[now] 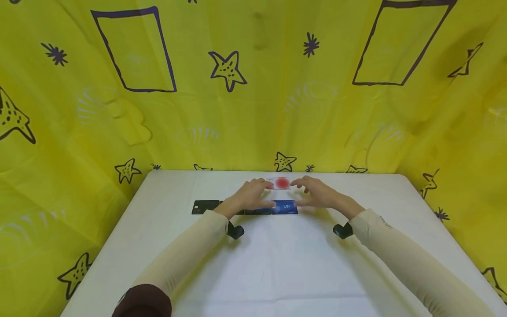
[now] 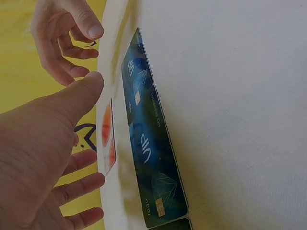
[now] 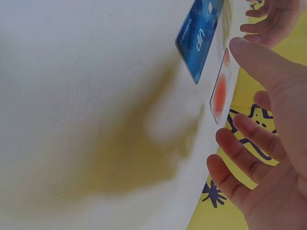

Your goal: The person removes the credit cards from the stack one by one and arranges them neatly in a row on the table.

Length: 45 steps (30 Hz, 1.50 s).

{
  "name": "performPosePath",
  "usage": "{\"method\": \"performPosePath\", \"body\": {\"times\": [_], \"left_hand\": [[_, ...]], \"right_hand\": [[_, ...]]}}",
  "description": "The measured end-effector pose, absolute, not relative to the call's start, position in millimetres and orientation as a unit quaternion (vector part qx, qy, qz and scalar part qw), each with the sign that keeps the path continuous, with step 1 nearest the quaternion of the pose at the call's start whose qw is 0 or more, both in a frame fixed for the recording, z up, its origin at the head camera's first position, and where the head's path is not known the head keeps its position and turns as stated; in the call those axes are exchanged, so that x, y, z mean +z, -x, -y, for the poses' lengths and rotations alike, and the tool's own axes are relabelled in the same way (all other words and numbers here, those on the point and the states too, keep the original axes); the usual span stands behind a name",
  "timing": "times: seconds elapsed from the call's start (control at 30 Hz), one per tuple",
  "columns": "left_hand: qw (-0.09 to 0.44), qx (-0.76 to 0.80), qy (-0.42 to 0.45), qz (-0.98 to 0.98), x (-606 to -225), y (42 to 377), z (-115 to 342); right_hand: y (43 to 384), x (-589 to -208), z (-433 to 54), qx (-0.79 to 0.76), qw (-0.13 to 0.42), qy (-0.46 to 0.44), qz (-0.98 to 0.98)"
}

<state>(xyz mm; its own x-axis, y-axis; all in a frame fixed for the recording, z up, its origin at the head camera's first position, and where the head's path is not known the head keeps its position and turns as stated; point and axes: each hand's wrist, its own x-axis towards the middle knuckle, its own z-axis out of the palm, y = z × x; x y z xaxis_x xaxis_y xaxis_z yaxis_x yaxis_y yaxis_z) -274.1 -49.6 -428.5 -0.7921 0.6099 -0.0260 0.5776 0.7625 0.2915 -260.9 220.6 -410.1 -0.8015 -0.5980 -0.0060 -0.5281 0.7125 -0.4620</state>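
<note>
A row of flat cards lies on the white table. At its left end is a black card [image 1: 204,207], and at its right end a bright blue VIP card [image 1: 285,207]. Between them, a darker blue VIP card [image 2: 158,182] is partly covered by my left arm in the head view. Behind the row is a white card with a red circle [image 1: 282,183]. My left hand [image 1: 251,193] hovers over the row, its fingers loosely bent and holding nothing. Facing it, my right hand [image 1: 318,193] is just right of the VIP card, fingers spread and nothing in them.
The white table [image 1: 277,264] ends at the back against a yellow curtain [image 1: 261,123] printed with stars and shells. The curtain also hangs along both sides. Black wrist-worn pieces hang below the left cuff [image 1: 218,223] and the right cuff [image 1: 362,224].
</note>
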Motion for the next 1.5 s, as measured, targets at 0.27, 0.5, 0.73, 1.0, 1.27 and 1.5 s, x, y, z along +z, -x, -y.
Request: {"method": "performPosePath", "body": {"times": [0.27,0.5,0.73,1.0,1.27,1.5], "left_hand": [[0.062,0.147,-0.308,-0.938,-426.0,274.3,52.2],[0.059,0.152,-0.302,-0.939,-425.5,275.7,54.9],[0.055,0.152,-0.300,-0.940,-426.9,280.1,56.0],[0.052,0.158,-0.288,-0.943,-429.3,284.3,55.3],[0.041,0.141,-0.283,-0.948,-431.3,290.8,52.6],[0.041,0.132,-0.277,-0.951,-431.5,298.1,48.6]], "right_hand": [[262.4,-411.2,-218.4,-0.234,0.073,0.305,-0.920],[263.2,-411.8,-215.4,-0.232,0.074,0.297,-0.923],[269.4,-411.2,-212.1,-0.223,0.071,0.289,-0.928],[278.7,-412.2,-209.2,-0.220,0.055,0.291,-0.929],[285.3,-411.9,-205.0,-0.239,0.057,0.269,-0.932],[294.2,-415.9,-202.3,-0.234,0.065,0.250,-0.937]]}}
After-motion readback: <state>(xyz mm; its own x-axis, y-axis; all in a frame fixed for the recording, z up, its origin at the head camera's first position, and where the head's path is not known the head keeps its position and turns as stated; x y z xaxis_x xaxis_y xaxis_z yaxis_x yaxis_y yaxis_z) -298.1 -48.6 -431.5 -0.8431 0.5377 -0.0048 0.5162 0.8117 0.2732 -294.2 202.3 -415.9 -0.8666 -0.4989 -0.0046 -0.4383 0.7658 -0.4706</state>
